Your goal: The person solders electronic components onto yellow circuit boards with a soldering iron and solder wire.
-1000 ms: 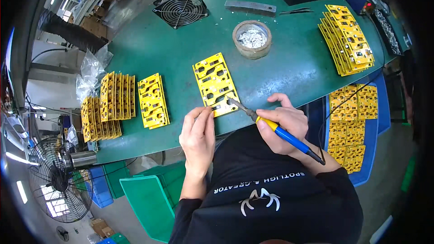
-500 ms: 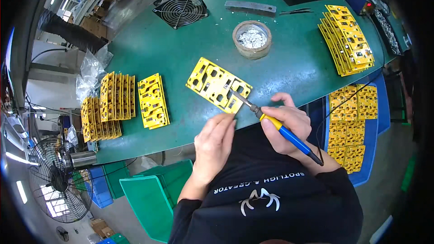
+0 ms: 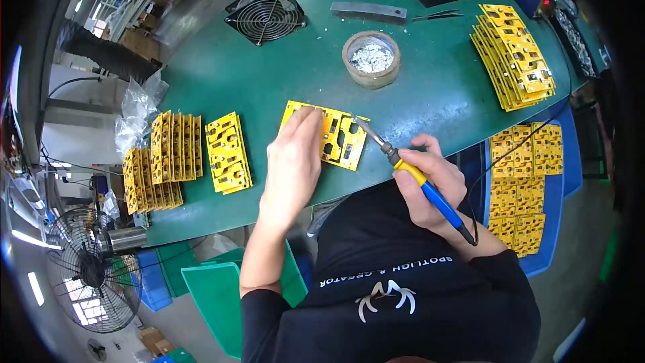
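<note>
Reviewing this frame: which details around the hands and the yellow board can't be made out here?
- Head view: left part of the yellow board is covered by the left hand.
- Whether the soldering iron tip touches the board: too small to tell.
- Right hand palm and grip underside: hidden by its own fingers.
- Contents of the round tub: just a silvery blur.

Bright, even light falls from overhead onto the green workbench (image 3: 222, 87), leaving only soft, short shadows under the left hand (image 3: 292, 161) and the yellow circuit boards (image 3: 329, 136). A pale sheen glares across the bench toward 11 o'clock, and windows burn white near 8 o'clock. Fisheye distortion bends the bench edges; a black vignette rings the frame, heaviest from 1 to 5 o'clock. The centre is sharp, while the rim smears and softens
</note>
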Demonstrator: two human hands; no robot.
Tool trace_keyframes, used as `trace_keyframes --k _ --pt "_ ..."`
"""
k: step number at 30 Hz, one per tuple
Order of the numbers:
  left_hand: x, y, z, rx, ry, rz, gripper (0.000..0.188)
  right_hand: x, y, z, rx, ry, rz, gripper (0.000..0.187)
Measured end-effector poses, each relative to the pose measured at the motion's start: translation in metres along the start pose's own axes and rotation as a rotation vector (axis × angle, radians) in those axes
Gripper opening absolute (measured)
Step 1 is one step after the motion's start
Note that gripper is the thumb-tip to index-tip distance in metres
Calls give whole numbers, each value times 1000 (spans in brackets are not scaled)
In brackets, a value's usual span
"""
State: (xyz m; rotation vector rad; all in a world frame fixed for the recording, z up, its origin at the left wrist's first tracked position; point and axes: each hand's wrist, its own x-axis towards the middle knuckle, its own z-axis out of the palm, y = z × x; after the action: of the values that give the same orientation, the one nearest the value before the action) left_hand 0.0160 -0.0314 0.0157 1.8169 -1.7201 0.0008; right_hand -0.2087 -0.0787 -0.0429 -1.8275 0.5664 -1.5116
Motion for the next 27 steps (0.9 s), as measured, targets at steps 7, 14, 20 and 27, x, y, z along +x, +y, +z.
trace_keyframes --k 7,14,20,27 --pt "22 -16 -10 113 -247 -15 25 -1 1 -1 0 2 -9 27" --pt "-6 -18 -26 156 -203 -117 26 0 1 -2 12 -3 -8 28" --pt "-42 -8 -28 71 -150 -353 32 -3 0 0 27 -56 3 24" --pt "-63 9 -12 -115 -62 -472 35 6 2 3 -7 -44 -7 26"
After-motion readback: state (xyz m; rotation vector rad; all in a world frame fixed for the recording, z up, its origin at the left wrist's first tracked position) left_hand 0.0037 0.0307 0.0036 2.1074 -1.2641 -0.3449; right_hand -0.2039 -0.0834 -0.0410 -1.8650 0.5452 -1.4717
